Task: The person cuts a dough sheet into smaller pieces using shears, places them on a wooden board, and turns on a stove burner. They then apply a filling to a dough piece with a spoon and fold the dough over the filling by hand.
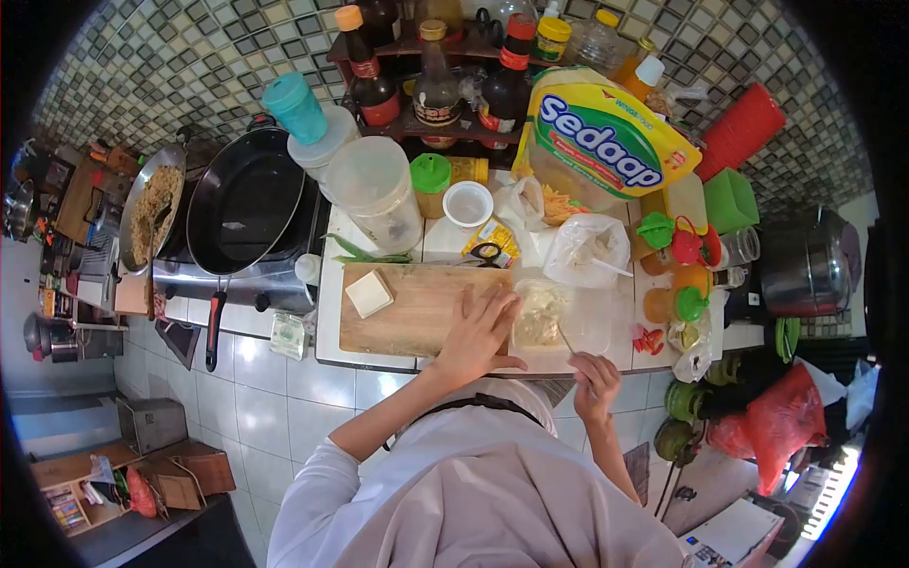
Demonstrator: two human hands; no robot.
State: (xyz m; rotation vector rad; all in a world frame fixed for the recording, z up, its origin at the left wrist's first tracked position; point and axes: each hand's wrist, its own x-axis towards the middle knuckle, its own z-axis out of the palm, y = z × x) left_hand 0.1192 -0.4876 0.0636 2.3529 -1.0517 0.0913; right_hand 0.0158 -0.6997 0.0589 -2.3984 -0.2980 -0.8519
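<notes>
My left hand (pixel 476 333) rests with its fingers spread on the right end of a wooden cutting board (pixel 407 312), its fingertips near the rim of a clear plastic container. A pale mixture (pixel 542 317) lies in the left part of that container (pixel 592 317). My right hand (pixel 597 383) is closed around the handle of a thin utensil (pixel 565 339), whose other end reaches into the mixture. A white square block (pixel 368 294) sits at the board's left end. Black-handled scissors (pixel 487 252) and a yellow packet (pixel 494 239) lie behind the board.
A black frying pan (pixel 244 204) and a wok of food (pixel 156 204) stand on the stove at left. Behind the container are a white plastic bag (pixel 587 248) and a large yellow-green pouch (pixel 606 133). Red chili pieces (pixel 648 341) lie to its right, near several green-lidded jars.
</notes>
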